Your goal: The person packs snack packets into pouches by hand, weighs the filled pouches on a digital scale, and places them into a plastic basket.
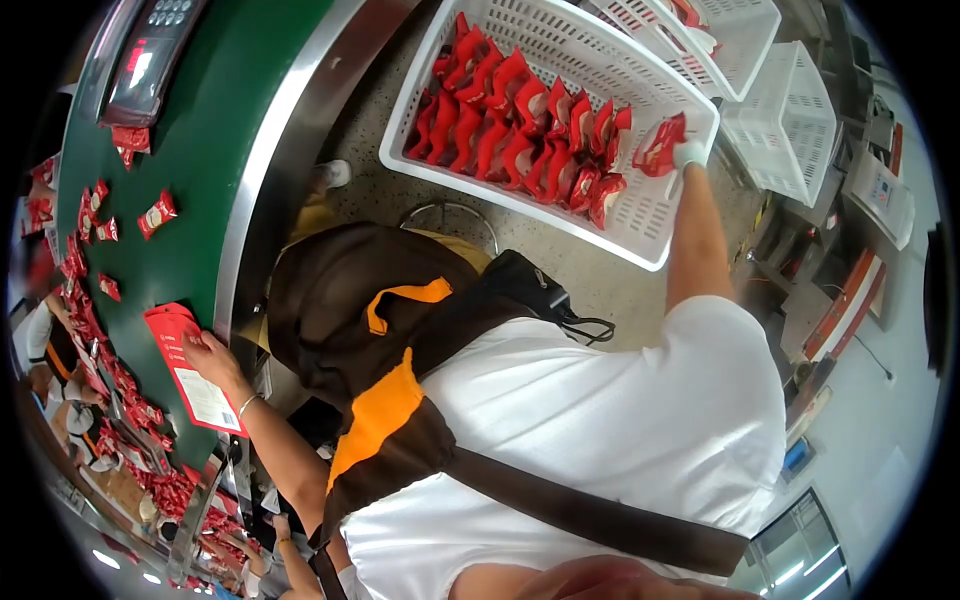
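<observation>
At the edge of the green conveyor belt (215, 130), my left hand (208, 358) grips a flat red pouch (178, 335) with a white printed label. My right arm reaches out to the far side, over a white plastic crate (545, 30). There my right hand (690, 154), which looks white-gloved, has hold of a red packet (658, 147) at the crate's end. Its fingers are partly hidden. Rows of filled red packets (505, 125) stand close together inside the crate.
Small red packets (157, 214) lie scattered on the belt, with many more piled along its far side. A device with keypad and red display (145, 65) stands at the top left. More white crates (782, 125) are at the upper right. Other people (85, 430) work at the left.
</observation>
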Demonstrator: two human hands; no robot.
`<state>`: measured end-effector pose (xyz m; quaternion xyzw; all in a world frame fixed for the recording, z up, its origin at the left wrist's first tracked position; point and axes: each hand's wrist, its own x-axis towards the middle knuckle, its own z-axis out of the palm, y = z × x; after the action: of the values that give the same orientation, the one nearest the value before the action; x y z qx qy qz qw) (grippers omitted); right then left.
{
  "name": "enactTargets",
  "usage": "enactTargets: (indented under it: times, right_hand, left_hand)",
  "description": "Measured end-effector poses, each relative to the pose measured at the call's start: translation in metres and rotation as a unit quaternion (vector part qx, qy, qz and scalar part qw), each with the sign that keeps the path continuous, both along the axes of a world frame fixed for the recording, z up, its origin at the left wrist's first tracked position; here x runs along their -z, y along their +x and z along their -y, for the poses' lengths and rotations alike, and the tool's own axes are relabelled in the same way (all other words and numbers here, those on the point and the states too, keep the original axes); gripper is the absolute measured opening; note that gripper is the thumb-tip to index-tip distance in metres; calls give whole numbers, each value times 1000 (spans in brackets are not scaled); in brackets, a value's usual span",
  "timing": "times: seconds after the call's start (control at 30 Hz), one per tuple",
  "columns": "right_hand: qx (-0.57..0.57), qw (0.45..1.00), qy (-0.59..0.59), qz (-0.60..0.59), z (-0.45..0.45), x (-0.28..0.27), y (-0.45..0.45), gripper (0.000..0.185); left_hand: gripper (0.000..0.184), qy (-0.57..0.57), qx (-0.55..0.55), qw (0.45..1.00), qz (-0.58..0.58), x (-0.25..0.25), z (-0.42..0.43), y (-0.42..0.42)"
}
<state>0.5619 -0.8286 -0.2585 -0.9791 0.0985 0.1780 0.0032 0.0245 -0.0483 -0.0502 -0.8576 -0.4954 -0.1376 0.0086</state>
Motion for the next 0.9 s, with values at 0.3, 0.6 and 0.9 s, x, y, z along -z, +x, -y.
enactTargets:
  times: [0.3, 0.6, 0.9]
  right_hand:
    - [73, 994, 43, 75, -35, 30, -11, 35]
    - [-125, 766, 615, 141, -410, -142, -86, 29]
    - [-601, 579, 541, 102, -707, -266, -207, 58]
  left_hand:
    - [46, -30, -38, 999, 24, 10, -22, -14]
    - [77, -63, -11, 998, -11, -16, -7, -16]
    - [55, 29, 8, 996, -89, -19, 4, -6]
